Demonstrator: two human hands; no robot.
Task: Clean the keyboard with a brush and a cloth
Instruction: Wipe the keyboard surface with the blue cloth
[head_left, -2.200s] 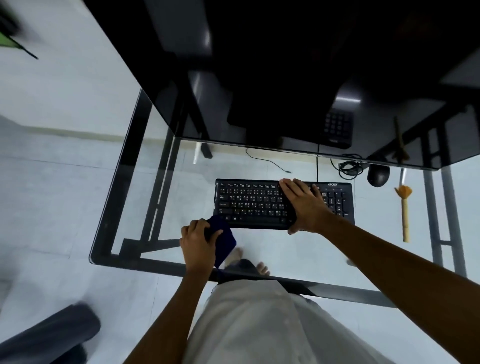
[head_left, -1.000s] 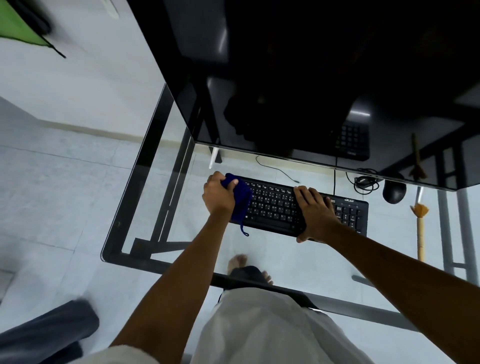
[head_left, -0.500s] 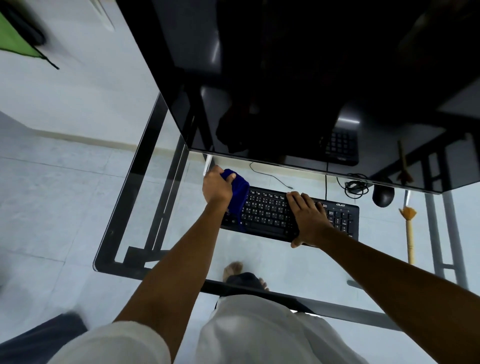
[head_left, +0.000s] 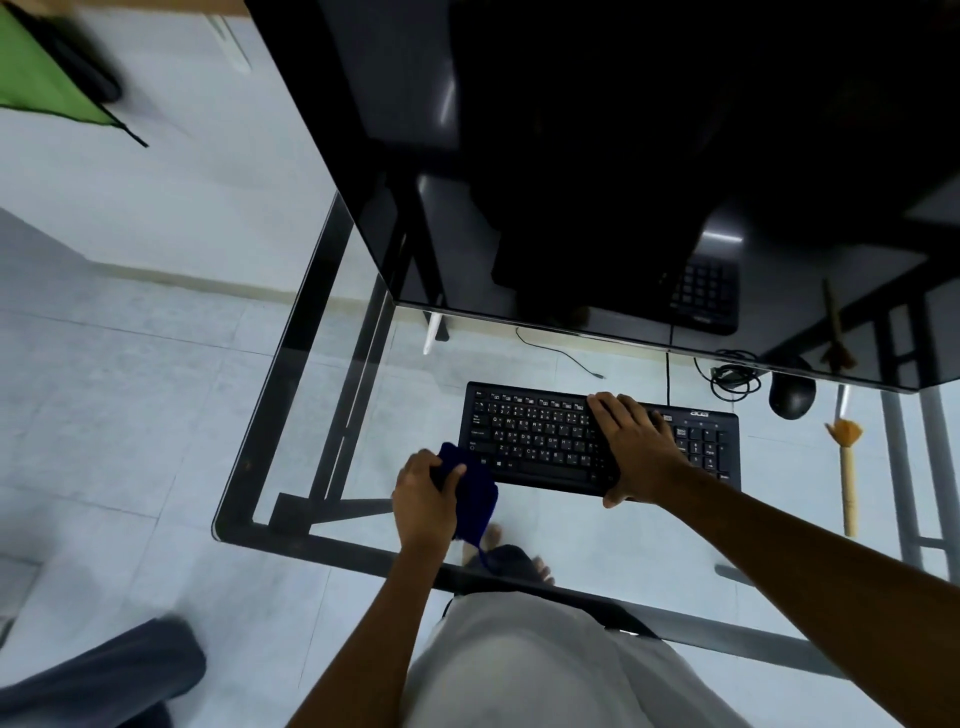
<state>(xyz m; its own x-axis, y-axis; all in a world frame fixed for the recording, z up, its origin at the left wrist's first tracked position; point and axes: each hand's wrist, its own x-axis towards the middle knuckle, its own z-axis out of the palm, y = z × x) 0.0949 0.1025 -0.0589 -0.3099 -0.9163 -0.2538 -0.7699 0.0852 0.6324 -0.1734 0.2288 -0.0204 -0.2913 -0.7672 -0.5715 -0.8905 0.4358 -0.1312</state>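
A black keyboard (head_left: 540, 436) lies flat on the glass desk (head_left: 322, 395). My right hand (head_left: 631, 447) presses down on its right-middle keys with straight fingers, thumb at the front edge. My left hand (head_left: 423, 493) grips a bunched dark blue cloth (head_left: 472, 491) at the keyboard's front left corner, and a thread of the cloth dangles below. A brush (head_left: 845, 462) with a tan wooden handle and orange bristles lies on the desk to the right of the keyboard.
A large dark monitor (head_left: 597, 156) looms over the back of the desk. A black mouse (head_left: 792, 395) and coiled cable (head_left: 732, 376) sit behind the keyboard's right end. The desk's black frame runs along the left and front edges. A dark chair part (head_left: 98, 675) is at lower left.
My left hand drew the blue cloth from the keyboard's back left corner down to its front left corner. My right hand stayed pressed on the keyboard.
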